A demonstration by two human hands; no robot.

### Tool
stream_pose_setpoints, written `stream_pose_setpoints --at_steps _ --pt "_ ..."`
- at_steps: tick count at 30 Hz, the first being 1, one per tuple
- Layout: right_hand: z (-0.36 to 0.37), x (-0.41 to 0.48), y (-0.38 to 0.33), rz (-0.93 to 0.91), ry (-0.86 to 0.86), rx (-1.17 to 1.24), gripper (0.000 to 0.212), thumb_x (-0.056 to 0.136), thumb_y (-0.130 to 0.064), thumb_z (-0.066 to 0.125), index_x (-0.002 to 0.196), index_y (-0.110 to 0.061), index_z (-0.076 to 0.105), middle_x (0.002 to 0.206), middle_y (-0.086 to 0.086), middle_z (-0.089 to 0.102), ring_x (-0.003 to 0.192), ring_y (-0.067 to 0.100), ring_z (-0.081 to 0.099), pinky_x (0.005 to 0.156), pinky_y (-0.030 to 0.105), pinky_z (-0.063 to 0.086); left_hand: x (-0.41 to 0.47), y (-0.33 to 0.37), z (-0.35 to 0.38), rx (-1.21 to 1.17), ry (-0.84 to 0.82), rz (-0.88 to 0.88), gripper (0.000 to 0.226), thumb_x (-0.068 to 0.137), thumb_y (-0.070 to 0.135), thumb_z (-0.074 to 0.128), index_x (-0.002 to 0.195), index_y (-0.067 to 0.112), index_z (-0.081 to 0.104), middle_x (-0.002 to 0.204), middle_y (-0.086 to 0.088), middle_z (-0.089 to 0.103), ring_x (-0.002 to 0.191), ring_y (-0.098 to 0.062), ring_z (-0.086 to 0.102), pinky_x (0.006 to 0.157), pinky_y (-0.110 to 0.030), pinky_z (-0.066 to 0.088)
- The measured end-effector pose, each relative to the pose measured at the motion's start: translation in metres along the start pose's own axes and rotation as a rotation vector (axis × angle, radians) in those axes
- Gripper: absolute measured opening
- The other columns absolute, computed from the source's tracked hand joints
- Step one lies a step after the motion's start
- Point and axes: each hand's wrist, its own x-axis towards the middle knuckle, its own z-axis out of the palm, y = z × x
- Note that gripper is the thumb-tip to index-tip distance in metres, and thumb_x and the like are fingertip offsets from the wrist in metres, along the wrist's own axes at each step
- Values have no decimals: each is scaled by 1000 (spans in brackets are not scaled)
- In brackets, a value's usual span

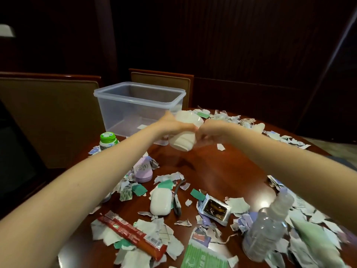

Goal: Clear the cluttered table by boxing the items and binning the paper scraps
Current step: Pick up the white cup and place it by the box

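My left hand (172, 125) grips a small stack of white plastic cups (183, 138), held above the round wooden table (222, 171). My right hand (210, 130) is closed against the cups from the right, pinching at their side; what it holds is blurred. Just behind the hands stands a clear plastic box (139, 107), open and nearly empty. Torn paper scraps (168, 178) lie over most of the table. Among them are a white earbud case (161, 201), a purple case (144, 170), a red snack bar (133, 235), a foil packet (214, 209) and a clear water bottle (268, 225).
A green-capped bottle (108, 142) stands left of the box. Rubber bands (248, 120) and another white cup (257, 127) lie at the far right. A black clip (176, 198) rests beside the earbud case. Two chairs (48, 117) stand behind the table.
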Motion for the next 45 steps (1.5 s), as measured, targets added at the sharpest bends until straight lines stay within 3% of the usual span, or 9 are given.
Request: stream_pose_setpoints --at_steps 3,7,12,17,25,30,33,39,45 --pt "-4 -20 -24 -113 106 -55 20 85 18 44 95 0 46 84 15 55 81 26 63 75 32 58 -12 13 -13 -44 72 158 83 74 35 77 134 12 24 117 -4 45 96 -17 52 66 -25 48" --pt "9 -44 -55 -212 185 -146 37 84 20 49 114 -1 39 87 17 52 66 22 60 52 25 56 -28 20 -37 -44 159 289 82 74 28 77 133 13 22 118 -7 41 105 -21 48 80 -32 52" --pt "47 -64 -90 -299 215 -207 34 83 19 52 113 5 45 76 10 49 108 36 62 86 36 52 -44 11 -80 -43 237 333 83 78 22 74 138 14 17 125 -13 41 113 -23 47 76 -25 48" --pt "85 -70 -128 -382 241 -229 54 83 16 54 132 3 35 97 20 57 108 34 62 89 35 53 -58 -4 -126 -232 327 350 84 76 9 75 139 9 19 128 -10 41 111 -17 45 85 -25 43" --pt "153 -60 -158 -407 176 -277 26 85 18 50 110 10 48 124 30 54 110 37 60 84 34 53 -80 -59 -179 -247 369 343 98 64 19 82 140 13 20 123 -5 40 111 -17 46 74 -17 46" --pt "190 -21 -162 -443 74 -303 45 82 19 52 126 10 43 82 14 54 96 35 63 83 39 55 -84 -99 -198 -208 465 309 118 28 49 69 134 16 32 117 -1 44 105 -14 49 72 -18 46" --pt "207 4 -158 -472 21 -333 42 83 13 50 125 7 47 86 14 56 78 24 59 80 37 56 -76 -122 -202 -219 536 224 115 25 52 67 131 19 36 120 -2 45 109 -16 49 81 -25 50" --pt "243 43 -131 -553 190 -973 25 92 -8 48 111 4 58 111 19 60 98 31 57 77 34 43 -46 -164 -203 -195 675 9 90 63 30 81 136 22 29 134 -8 35 125 -24 37 101 -38 44" --pt "297 82 -98 -517 125 -1494 40 95 -16 43 133 -6 49 139 18 43 131 33 40 113 45 23 -28 -190 -213 -250 756 -66 83 68 23 78 136 23 28 137 -6 33 127 -27 34 103 -40 42"
